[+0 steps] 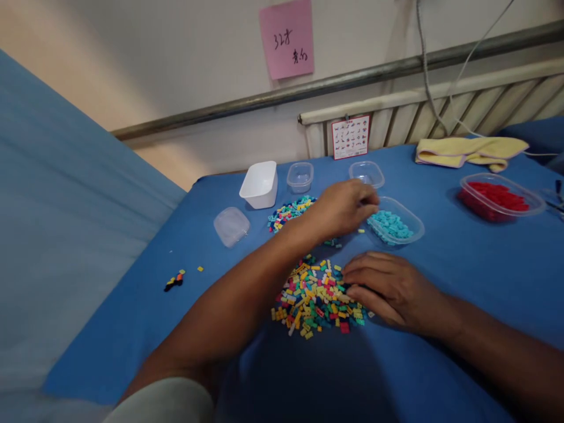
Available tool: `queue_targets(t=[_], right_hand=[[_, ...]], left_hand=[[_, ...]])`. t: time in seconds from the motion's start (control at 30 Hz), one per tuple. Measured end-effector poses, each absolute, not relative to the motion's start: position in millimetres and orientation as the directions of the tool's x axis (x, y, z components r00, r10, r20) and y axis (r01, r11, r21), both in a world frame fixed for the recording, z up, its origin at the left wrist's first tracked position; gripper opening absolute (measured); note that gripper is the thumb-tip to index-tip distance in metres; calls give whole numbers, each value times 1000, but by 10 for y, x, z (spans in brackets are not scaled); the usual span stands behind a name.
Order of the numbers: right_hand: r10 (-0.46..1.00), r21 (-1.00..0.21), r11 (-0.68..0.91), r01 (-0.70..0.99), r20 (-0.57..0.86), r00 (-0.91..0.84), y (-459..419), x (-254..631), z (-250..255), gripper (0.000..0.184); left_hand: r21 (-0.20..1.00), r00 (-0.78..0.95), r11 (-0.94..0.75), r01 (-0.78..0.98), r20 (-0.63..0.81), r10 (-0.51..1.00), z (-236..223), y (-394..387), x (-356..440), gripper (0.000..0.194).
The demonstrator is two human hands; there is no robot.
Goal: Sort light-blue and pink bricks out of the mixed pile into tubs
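Observation:
My left hand (346,207) reaches across to the near-left rim of a clear plastic tub (414,222) that holds turquoise building bricks (390,226). Its fingers are pinched together, and whatever is between them is hidden. Lower down, my right hand (392,288) rests with fingers stretched out at the right edge of a pile of mixed small building bricks (315,299), in yellow, green, red, white and dark blue. A second mixed heap of bricks (288,212), with much turquoise in it, lies behind my left forearm and is partly covered by it.
At the back stand a white tub (259,185) and two clear tubs (300,178) (366,174). A clear lid (231,227) lies at left, near a few joined bricks (175,280). At right are a tub of red bricks (500,198) and a yellow cloth (469,151).

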State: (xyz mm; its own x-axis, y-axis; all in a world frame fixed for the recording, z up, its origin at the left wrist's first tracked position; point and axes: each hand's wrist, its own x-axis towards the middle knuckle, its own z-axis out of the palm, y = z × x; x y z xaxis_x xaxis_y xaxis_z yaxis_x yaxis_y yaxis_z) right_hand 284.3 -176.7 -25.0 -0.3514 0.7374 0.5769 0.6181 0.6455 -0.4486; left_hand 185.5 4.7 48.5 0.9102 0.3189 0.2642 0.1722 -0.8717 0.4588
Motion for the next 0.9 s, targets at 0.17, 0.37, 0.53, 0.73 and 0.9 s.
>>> queue_targets(t=[0.17,0.37,0.53,0.73,0.9], right_hand=[[798,-420,547,724,524,-298,-1683,2853,-370,22],[855,-370,439,819,452,-254,-1531,2814,-452,38],[874,-353,386,852,437,-215,-1542,2849,-471,32],[878,-350,355,867,444,-180,-1521,2871,-458,29],[860,-358,394,846,469,-202,-1488,2879,-457,24]], left_hand=[[337,887,-866,370,149,438,379,169,1090,20],[213,949,-948,236,158,272,-16,7,858,27],[153,938,-943,296,140,317,92,-61,737,26],[173,898,-906,386,156,412,85,-128,618,28],[208,950,-964,164,228,211,-49,-234,673,29]])
